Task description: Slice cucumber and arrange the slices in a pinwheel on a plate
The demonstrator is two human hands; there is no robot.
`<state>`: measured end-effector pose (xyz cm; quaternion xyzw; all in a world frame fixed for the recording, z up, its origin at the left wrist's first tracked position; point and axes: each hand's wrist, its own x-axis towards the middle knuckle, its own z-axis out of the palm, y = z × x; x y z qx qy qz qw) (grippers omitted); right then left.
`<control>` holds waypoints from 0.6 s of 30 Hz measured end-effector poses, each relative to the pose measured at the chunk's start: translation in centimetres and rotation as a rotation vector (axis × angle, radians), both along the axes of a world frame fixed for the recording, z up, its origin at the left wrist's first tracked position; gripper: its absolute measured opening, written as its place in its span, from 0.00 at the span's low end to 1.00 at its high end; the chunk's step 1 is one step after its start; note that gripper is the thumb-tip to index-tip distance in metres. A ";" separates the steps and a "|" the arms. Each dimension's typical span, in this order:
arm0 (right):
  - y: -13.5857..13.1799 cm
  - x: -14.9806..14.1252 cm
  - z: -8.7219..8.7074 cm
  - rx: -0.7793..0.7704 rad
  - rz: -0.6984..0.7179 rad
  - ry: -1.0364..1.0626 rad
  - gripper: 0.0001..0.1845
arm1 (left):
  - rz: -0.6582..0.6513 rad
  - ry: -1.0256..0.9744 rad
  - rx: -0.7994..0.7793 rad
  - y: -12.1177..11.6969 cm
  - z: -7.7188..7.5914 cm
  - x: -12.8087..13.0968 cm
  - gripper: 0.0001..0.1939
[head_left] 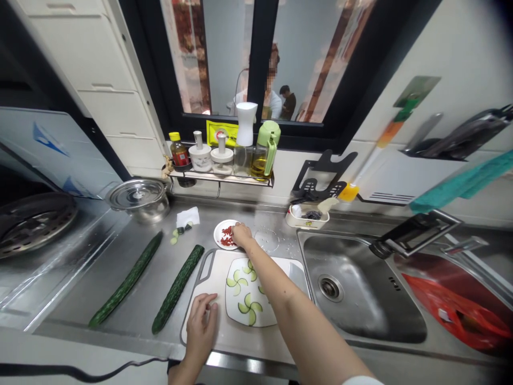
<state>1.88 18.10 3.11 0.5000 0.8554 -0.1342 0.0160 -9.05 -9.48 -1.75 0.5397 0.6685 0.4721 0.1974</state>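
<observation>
My right hand (241, 235) reaches over a small white plate (217, 229) of dried red berries (226, 235). Its fingers are bent together at the berries; the fingertips are partly hidden, so whatever they pinch cannot be made out. On the white cutting board (213, 272) lies a squarish white plate (240, 291) bearing cucumber slices (249, 306) arranged as pinwheels. My right forearm covers part of this plate. My left hand (200, 323) hovers over or rests on the board's near left side, fingers loosely curled and apart, holding nothing.
Two whole cucumbers (178, 289) lie left of the board. Cucumber offcuts (179, 232) sit by a white tissue (187, 216). A broad blade (296, 275) lies at the board's right, beside the sink (352, 299). Behind stand a lidded pot (144, 200) and a condiment rack (224, 176).
</observation>
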 end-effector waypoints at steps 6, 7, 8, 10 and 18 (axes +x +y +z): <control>-0.3 -0.2 -0.1 -0.034 -0.027 0.007 0.18 | -0.005 -0.007 -0.014 -0.1 0.1 0.1 0.16; -0.4 -0.2 -0.1 -0.039 -0.031 0.011 0.18 | -0.006 -0.009 -0.015 0.0 0.1 0.1 0.17; -0.4 -0.3 -0.1 -0.044 -0.035 0.017 0.18 | -0.007 -0.010 -0.013 0.0 0.1 0.1 0.17; -0.6 -0.3 0.0 -0.050 -0.041 0.035 0.17 | -0.006 -0.007 -0.009 0.1 0.0 0.1 0.16; -1.1 -0.1 0.7 -0.085 -0.096 0.193 0.15 | -0.010 0.011 -0.001 0.8 -0.3 -0.2 0.15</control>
